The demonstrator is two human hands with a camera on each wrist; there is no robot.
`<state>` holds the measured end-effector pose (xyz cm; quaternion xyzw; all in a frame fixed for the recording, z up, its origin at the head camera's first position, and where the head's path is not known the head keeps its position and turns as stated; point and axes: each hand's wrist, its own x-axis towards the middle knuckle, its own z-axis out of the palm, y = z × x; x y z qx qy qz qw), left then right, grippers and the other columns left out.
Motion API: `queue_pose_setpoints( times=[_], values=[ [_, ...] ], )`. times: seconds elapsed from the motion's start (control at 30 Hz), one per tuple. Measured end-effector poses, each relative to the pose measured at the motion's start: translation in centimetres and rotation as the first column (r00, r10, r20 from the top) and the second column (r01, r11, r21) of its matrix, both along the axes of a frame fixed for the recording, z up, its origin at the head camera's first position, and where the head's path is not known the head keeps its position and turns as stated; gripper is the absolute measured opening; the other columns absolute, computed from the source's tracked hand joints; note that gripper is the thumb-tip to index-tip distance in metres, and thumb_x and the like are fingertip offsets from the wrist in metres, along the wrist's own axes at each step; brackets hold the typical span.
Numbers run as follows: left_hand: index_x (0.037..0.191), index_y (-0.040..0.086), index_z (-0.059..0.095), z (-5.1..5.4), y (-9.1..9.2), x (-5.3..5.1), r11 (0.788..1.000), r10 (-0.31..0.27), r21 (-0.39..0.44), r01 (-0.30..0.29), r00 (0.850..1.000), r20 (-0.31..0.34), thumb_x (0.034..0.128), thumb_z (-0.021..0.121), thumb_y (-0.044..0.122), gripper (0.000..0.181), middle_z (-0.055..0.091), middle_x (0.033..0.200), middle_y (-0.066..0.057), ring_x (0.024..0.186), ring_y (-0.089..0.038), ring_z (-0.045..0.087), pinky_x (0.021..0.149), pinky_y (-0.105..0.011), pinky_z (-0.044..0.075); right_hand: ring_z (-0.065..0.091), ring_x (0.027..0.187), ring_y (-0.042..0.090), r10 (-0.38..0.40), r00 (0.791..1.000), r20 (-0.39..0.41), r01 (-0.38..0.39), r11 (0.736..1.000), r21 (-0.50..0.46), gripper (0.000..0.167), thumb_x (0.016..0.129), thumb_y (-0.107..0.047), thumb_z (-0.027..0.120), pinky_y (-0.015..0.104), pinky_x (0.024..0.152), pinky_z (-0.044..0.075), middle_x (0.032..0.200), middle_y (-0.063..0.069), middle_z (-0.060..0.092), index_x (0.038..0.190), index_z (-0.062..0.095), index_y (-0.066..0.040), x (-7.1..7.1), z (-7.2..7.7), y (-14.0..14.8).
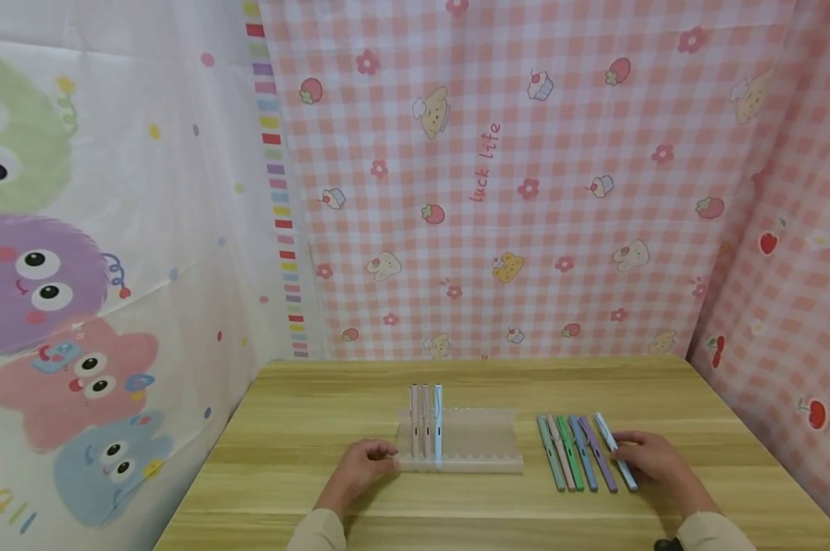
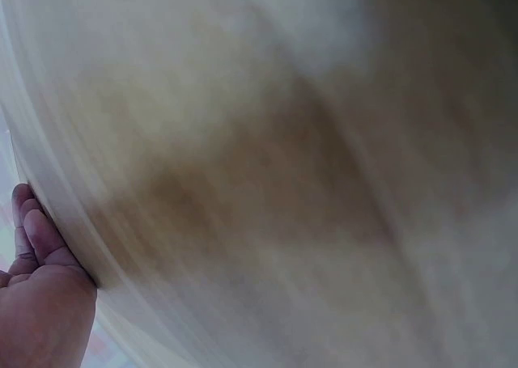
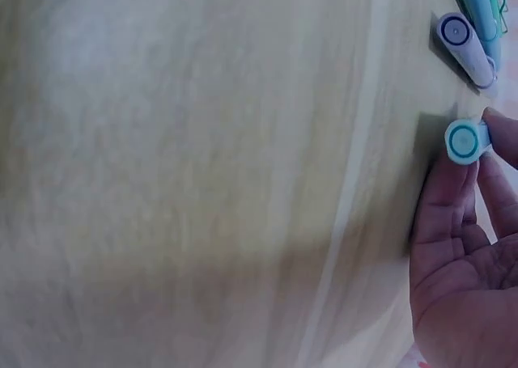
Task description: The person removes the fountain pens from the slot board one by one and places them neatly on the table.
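Observation:
A clear plastic pen rack (image 1: 480, 436) lies on the wooden table, with two pinkish-grey pens (image 1: 415, 428) and one light blue pen (image 1: 439, 421) standing side by side in its left slots. My left hand (image 1: 365, 468) rests on the table at the rack's left end, fingers loosely bent and touching or very near its corner. To the right, my right hand (image 1: 652, 461) pinches a pale blue pen (image 1: 625, 468) between thumb and fingers. In the right wrist view its round end (image 3: 464, 141) shows between the fingertips. Left of it lie several pens, including a purple pen (image 1: 601, 459) and a green pen (image 1: 570, 451).
The wooden table (image 1: 470, 513) reaches back to a pink checked curtain (image 1: 525, 229). A white cartoon curtain (image 1: 181, 229) hangs on the left and another pink one (image 1: 787, 321) on the right. A small dark object (image 1: 667, 545) shows by the right sleeve.

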<state>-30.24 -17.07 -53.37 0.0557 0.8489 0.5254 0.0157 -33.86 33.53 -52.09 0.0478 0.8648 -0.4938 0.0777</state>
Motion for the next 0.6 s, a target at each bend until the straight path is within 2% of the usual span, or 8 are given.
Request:
queue_pose_setpoints(
  times=[0.1,0.33,0.6],
  values=[
    [0.1,-0.001,0.072,0.1,0.0,0.1,1.0,0.001,-0.004,-0.001,1.0,-0.008,0.0831,0.079,0.009,0.02,0.062,0.095,-0.006,0.087,-0.017,0.055,0.078,-0.034,0.047,0.062,0.08,0.018,-0.002,1.0,-0.006,0.002,0.999,0.052,0.049,0.084,-0.007,0.069,0.03,0.066,0.051,0.099,0.019,0.066,0.126,0.055,0.014,-0.3,-0.2,-0.1],
    [0.1,-0.002,0.071,0.5,0.1,0.4,1.0,0.004,0.009,-0.004,1.0,0.0,0.0832,0.078,0.008,0.021,0.061,0.097,-0.008,0.089,-0.019,0.055,0.078,-0.034,0.047,0.062,0.076,0.018,0.009,1.0,-0.017,-0.007,0.996,0.083,0.046,0.085,-0.005,0.066,0.032,0.063,0.052,0.095,0.019,0.066,0.124,0.055,0.017,-0.4,-0.2,-0.5],
    [0.099,-0.002,0.072,0.5,0.1,0.2,1.0,0.003,0.009,-0.003,1.0,-0.001,0.0832,0.078,0.008,0.02,0.061,0.096,-0.007,0.088,-0.018,0.055,0.077,-0.034,0.046,0.063,0.073,0.019,0.023,1.0,-0.017,-0.022,0.999,0.045,0.046,0.089,-0.005,0.063,0.035,0.062,0.055,0.087,0.016,0.066,0.123,0.049,0.022,0.2,0.2,-1.0]
  ],
)
